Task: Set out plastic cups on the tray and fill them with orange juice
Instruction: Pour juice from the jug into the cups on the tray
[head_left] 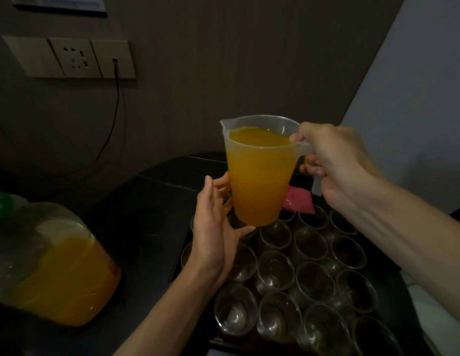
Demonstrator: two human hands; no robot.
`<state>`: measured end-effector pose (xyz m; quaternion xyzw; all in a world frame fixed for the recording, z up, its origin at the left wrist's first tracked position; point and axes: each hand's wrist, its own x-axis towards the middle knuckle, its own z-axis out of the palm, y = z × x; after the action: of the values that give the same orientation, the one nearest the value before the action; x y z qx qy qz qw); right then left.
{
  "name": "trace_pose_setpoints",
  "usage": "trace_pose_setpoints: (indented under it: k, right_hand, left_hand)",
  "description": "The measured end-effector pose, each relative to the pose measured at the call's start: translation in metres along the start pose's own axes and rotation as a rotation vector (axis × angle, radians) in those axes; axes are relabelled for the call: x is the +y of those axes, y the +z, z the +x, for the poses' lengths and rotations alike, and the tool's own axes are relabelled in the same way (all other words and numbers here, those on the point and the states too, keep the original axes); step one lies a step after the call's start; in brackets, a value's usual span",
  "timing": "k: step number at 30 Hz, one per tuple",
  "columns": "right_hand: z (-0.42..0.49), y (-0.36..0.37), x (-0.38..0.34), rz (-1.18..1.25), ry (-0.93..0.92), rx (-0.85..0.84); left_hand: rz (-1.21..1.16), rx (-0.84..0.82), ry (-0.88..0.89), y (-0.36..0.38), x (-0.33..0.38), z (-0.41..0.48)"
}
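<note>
A translucent plastic jug (259,176), nearly full of orange juice, hangs upright above the far left corner of the dark tray (176,263). My right hand (336,163) grips its handle. My left hand (213,227) cups the jug's base and lower left side, thumb under the bottom. Several clear plastic cups (275,268) stand in rows on the tray, all looking empty. The jug's spout points left.
A large clear juice container (57,273), partly full of orange juice, sits at the left on the dark counter (136,201). A pink object (299,200) lies behind the cups. A wall socket panel (72,57) with a hanging cable is at the upper left.
</note>
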<state>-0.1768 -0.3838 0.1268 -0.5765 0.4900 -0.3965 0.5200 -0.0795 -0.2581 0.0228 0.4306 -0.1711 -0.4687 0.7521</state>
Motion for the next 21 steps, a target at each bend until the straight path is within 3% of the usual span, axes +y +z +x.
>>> trace_pose_setpoints:
  k: [21]
  right_hand:
    - [0.002,-0.017,0.009,-0.061,0.024,-0.003]
  left_hand:
    - [-0.096,-0.018,-0.03,0.013,-0.031,-0.006]
